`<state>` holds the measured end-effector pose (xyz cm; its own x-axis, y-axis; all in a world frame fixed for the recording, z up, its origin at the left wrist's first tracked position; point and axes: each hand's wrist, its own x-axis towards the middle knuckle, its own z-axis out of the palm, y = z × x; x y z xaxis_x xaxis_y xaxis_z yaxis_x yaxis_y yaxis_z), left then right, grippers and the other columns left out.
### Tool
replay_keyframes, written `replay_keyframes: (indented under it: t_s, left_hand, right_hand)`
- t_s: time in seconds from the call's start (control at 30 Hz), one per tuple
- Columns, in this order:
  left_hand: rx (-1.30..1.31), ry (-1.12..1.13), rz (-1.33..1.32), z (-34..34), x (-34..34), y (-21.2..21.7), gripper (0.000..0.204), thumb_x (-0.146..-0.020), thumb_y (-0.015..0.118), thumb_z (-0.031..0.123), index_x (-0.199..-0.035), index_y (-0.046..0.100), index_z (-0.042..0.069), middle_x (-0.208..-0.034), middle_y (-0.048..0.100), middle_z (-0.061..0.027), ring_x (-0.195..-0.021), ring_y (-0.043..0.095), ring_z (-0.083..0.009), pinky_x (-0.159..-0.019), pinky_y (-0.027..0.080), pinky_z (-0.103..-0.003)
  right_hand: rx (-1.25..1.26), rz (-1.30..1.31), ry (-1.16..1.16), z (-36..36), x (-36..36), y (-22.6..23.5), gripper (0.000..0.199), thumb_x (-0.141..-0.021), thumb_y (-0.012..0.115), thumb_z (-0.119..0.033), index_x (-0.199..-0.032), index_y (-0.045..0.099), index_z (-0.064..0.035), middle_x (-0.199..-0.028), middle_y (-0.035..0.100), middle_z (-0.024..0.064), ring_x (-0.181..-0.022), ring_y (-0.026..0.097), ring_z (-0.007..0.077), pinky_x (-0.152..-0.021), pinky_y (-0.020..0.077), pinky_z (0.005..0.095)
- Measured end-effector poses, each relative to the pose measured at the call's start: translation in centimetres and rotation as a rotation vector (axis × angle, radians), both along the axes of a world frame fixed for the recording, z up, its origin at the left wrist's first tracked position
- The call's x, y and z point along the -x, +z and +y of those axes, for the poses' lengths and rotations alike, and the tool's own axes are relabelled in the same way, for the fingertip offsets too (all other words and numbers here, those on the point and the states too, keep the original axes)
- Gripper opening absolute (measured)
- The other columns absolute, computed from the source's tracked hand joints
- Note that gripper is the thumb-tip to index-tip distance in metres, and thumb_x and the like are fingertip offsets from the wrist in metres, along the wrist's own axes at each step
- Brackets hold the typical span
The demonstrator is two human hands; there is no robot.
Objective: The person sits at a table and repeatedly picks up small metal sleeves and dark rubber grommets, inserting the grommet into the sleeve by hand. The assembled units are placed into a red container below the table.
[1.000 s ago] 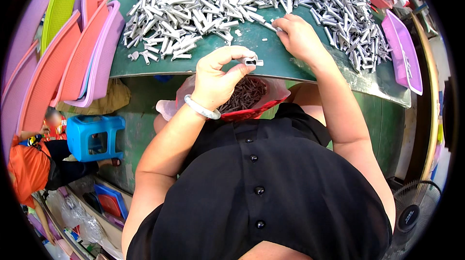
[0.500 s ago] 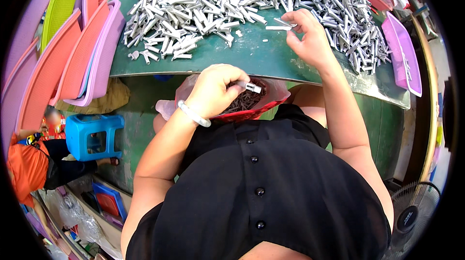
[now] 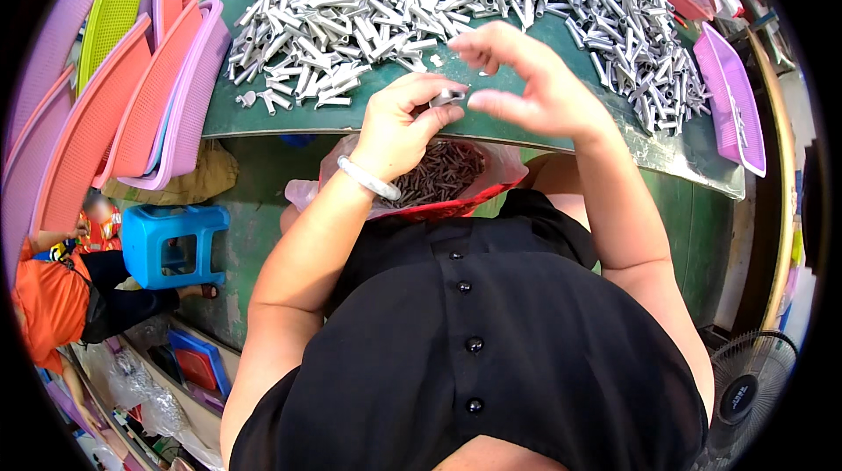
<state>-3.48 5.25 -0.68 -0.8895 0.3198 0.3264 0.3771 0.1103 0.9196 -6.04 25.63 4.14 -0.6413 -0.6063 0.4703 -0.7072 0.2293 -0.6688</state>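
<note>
Pinched between thumb and fingers, a small silver-grey tube piece is in my left hand, just above the table's near edge. My right hand is close to the right of it, slightly blurred, its thumb and fingers apart and nothing visible between them. Behind both hands a big pile of similar silver-grey tube pieces spreads over the green table. Below my left hand, a red-rimmed bag sits at my lap, holding many thin dark brown pieces.
Pink, purple and green plastic baskets stand stacked at the left. At the table's right end is a purple basket. A blue stool, a person in orange and a fan are lower down.
My right hand has moved left from the pile's edge toward my left hand, and its fingers have spread. My left hand has risen from over the bag to the table edge, still holding the tube piece.
</note>
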Motion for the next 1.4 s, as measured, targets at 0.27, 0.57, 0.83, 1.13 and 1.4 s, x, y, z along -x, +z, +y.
replay_keyframes:
  t_s: [0.27, 0.57, 0.83, 1.13, 1.4]
  left_hand:
    - [-0.179, -0.043, 0.149, -0.1, -1.2, -0.1, 0.032, -0.074, 0.066, -0.013, -0.102, 0.069, 0.004, -0.104, 0.062, -0.0082, -0.094, 0.059, -0.0152, -0.081, 0.051, -0.025]
    - [-0.039, 0.077, 0.091, -0.4, -2.3, 0.6, 0.024, -0.074, 0.070, -0.006, -0.097, 0.068, 0.002, -0.092, 0.063, -0.0072, -0.081, 0.062, -0.0164, -0.075, 0.049, -0.027]
    - [0.209, 0.144, 0.507, -1.1, -2.5, 1.0, 0.026, -0.071, 0.072, -0.004, -0.095, 0.068, 0.004, -0.087, 0.062, -0.0085, -0.077, 0.060, -0.0192, -0.066, 0.047, -0.027]
    - [0.538, 0.048, 0.408, -2.7, -3.4, 0.6, 0.025, -0.069, 0.074, 0.005, -0.093, 0.066, 0.005, -0.084, 0.060, -0.0085, -0.071, 0.057, -0.0216, -0.062, 0.047, -0.028]
    - [0.056, 0.135, -0.199, -1.2, -1.6, 0.2, 0.037, -0.083, 0.070, 0.011, -0.115, 0.057, -0.002, -0.087, 0.060, -0.0020, -0.073, 0.054, -0.0068, -0.066, 0.046, -0.020]
  right_hand:
    - [-0.430, 0.337, -0.466, -1.3, 5.4, -4.5, 0.041, -0.080, 0.067, -0.018, -0.119, 0.057, -0.0091, -0.113, 0.058, 0.0152, -0.103, 0.055, 0.0342, -0.092, 0.0432, 0.0426]
    - [-0.527, 0.206, -0.622, -3.9, 6.3, -4.2, 0.031, -0.076, 0.070, -0.019, -0.101, 0.060, -0.0035, -0.098, 0.062, 0.0150, -0.096, 0.059, 0.0340, -0.083, 0.0469, 0.0419]
    - [-0.590, 0.221, -0.647, -3.5, 7.2, -4.9, 0.021, -0.076, 0.066, -0.011, -0.095, 0.062, -0.0028, -0.094, 0.062, 0.0155, -0.092, 0.060, 0.0346, -0.080, 0.0479, 0.0427]
    - [-0.420, 0.125, -0.629, -2.1, 7.2, -4.6, 0.027, -0.071, 0.065, -0.009, -0.097, 0.062, -0.0011, -0.090, 0.065, 0.0170, -0.081, 0.063, 0.0332, -0.075, 0.0500, 0.0387]
    - [0.215, -0.515, -0.310, -0.2, 4.2, -2.8, 0.026, -0.080, 0.067, -0.005, -0.105, 0.061, 0.0020, -0.093, 0.064, 0.0024, -0.083, 0.060, 0.0084, -0.076, 0.0489, 0.0231]
